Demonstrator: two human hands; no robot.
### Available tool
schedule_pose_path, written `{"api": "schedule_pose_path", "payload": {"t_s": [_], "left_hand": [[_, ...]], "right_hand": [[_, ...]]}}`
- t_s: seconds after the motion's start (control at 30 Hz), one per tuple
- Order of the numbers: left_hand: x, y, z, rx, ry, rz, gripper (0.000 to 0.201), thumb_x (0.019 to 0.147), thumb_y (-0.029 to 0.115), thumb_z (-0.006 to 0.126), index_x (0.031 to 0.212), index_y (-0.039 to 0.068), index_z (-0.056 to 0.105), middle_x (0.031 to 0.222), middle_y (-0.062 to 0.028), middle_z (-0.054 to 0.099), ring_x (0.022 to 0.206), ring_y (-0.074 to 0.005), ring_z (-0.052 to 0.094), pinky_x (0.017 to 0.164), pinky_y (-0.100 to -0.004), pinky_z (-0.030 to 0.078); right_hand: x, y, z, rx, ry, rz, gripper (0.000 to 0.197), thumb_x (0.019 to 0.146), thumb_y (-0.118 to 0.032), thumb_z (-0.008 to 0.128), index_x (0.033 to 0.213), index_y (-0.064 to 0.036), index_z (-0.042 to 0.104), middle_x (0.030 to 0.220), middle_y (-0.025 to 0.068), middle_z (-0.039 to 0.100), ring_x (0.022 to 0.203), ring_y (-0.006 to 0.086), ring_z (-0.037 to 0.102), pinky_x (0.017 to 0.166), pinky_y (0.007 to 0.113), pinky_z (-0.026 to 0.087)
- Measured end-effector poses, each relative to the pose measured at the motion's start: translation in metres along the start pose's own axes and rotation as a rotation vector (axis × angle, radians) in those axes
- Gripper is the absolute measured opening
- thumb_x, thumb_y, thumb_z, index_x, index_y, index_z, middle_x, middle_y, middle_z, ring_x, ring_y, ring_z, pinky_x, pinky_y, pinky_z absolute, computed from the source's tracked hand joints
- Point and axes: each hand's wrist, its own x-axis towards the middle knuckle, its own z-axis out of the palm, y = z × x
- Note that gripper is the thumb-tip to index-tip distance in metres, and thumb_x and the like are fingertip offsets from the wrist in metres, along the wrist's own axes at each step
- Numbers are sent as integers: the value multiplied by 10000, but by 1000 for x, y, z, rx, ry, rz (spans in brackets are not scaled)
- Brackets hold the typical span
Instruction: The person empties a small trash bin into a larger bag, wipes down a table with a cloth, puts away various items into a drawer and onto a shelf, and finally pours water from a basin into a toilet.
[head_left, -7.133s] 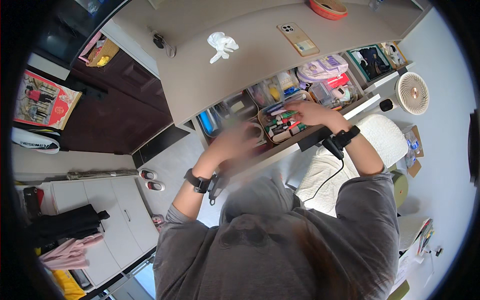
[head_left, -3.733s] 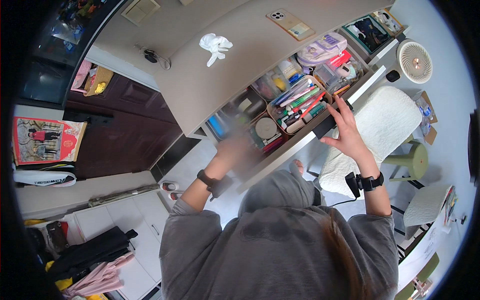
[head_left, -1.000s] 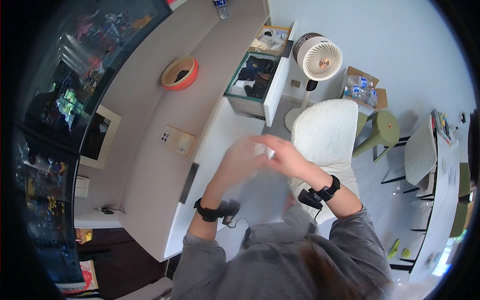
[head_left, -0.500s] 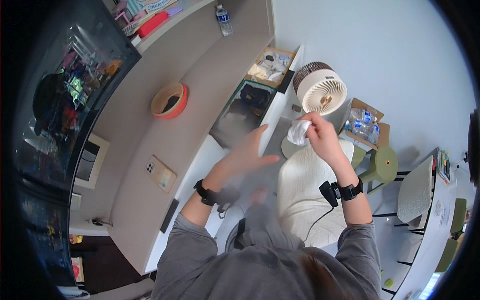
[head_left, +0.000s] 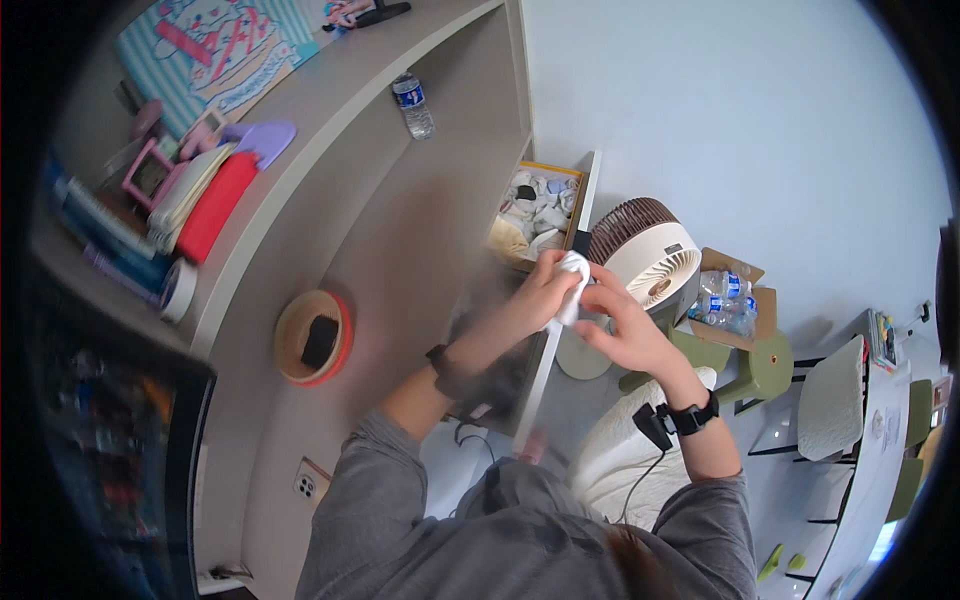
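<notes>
A white sock (head_left: 571,284) is bunched up between my two hands, above the edge of the pulled-out drawer. My left hand (head_left: 540,292) is closed around its left side. My right hand (head_left: 632,325) is at its other side, fingertips against the fabric, thumb and fingers spread apart. Beyond them, a compartment of the drawer (head_left: 588,190) holds several white rolled socks (head_left: 545,217), a dark one and a cream cloth (head_left: 507,240). My left forearm hides most of the nearer compartment, which is blurred.
On the grey desk stand a round basket (head_left: 345,345) with a dark item inside, a phone (head_left: 308,483) and a water bottle (head_left: 413,105). A white fan (head_left: 655,262) stands beyond my hands. Right of it are a box of bottles (head_left: 765,312), a green stool (head_left: 768,365) and a cream-covered chair (head_left: 640,455).
My left hand has moved up and right to grip the sock, which only my right hand held before. The right hand has loosened and shifted slightly down. The view has turned toward the shelf.
</notes>
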Motion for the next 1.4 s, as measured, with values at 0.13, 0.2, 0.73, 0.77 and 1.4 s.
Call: {"api": "schedule_pose_path", "payload": {"t_s": [0.13, 0.2, 0.73, 0.77, 1.4], "left_hand": [[60, -4, -25, -195, -344, 59, 498, 919, 290, 354, 1332, 20, 285, 1114, -77, 485, 1033, -142, 472, 880, -296, 408], [80, -4, -54, -81, -314, -173, 539, 930, 347, 358, 1361, 33, 284, 1229, -118, 479, 1099, -178, 499, 924, -304, 404], [116, -114, -130, 339, -13, -87, 482, 967, 365, 357, 1307, 24, 371, 1217, -129, 490, 1111, -200, 492, 954, -307, 376], [116, -121, -128, 348, 17, -76, 462, 966, 349, 360, 1285, 18, 399, 1208, -147, 509, 1120, -227, 492, 959, -321, 370], [154, -122, -90, 1093, -242, -372, 410, 823, 166, 470, 1194, -8, 470, 1363, -340, 258, 1255, -456, 307, 1019, -504, 277]], "right_hand": [[57, 60, 9, -139, 295, 80, 215, 745, -102, 657, 907, 6, 566, 1011, 162, 549, 766, 230, 581, 649, 313, 483], [82, 96, -6, -122, 406, 229, 119, 738, -64, 636, 810, 5, 570, 765, 130, 587, 619, 202, 579, 566, 300, 470], [209, 194, 7, -520, -218, 106, 208, 728, -21, 582, 933, -15, 545, 818, 152, 632, 730, 332, 625, 653, 381, 494], [212, 197, 13, -566, -281, 203, 245, 749, -16, 566, 988, -20, 511, 910, 189, 627, 875, 384, 591, 726, 414, 480], [181, 243, 44, -601, -928, 287, 189, 709, -16, 537, 858, 29, 643, 904, 185, 639, 825, 345, 604, 665, 412, 462]]}}
